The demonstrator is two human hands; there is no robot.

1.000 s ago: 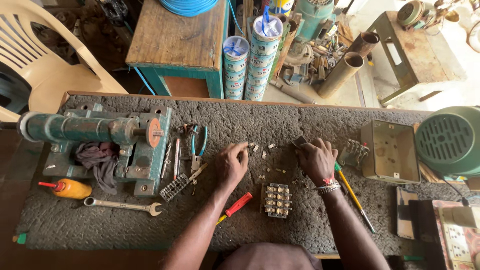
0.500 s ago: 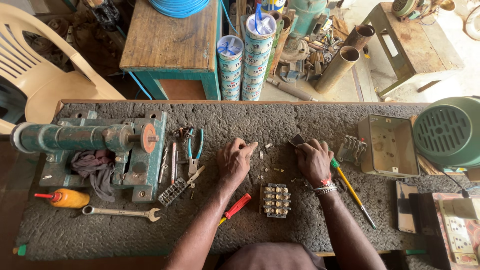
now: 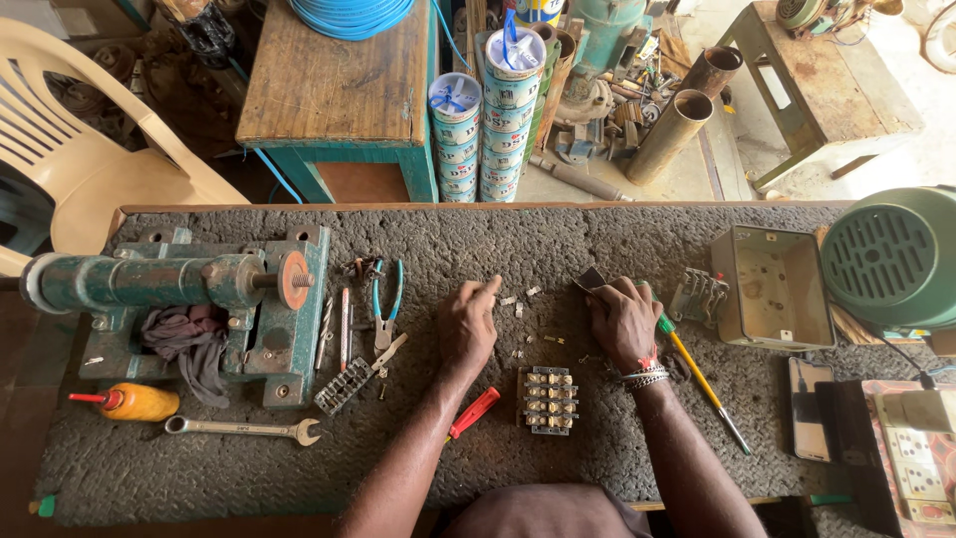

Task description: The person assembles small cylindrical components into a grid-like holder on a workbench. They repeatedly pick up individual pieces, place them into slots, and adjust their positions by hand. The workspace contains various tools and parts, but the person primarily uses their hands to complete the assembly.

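My left hand [image 3: 466, 324] rests on the grey workbench mat [image 3: 558, 239], fingers reaching toward several small metal parts [image 3: 518, 299] scattered between my hands. My right hand [image 3: 623, 321] is closed on a small dark flat piece [image 3: 590, 281] held up at its fingertips. A terminal block with brass screws [image 3: 547, 398] lies just in front of me, between my forearms. A red-handled screwdriver [image 3: 473, 412] lies under my left forearm. A yellow-and-green screwdriver [image 3: 703, 384] lies to the right of my right wrist.
A green bench machine [image 3: 189, 299] with a rag stands at the left, with pliers [image 3: 386, 304], a drill bit, a spanner [image 3: 244, 429] and an orange bottle [image 3: 134, 403] near it. An open metal box [image 3: 775, 289], a grey switch part [image 3: 697, 296] and a green motor [image 3: 894, 257] are at the right.
My left hand has slid slightly toward the small metal parts, its fingers stretching forward. My right hand stays in place with the dark piece.
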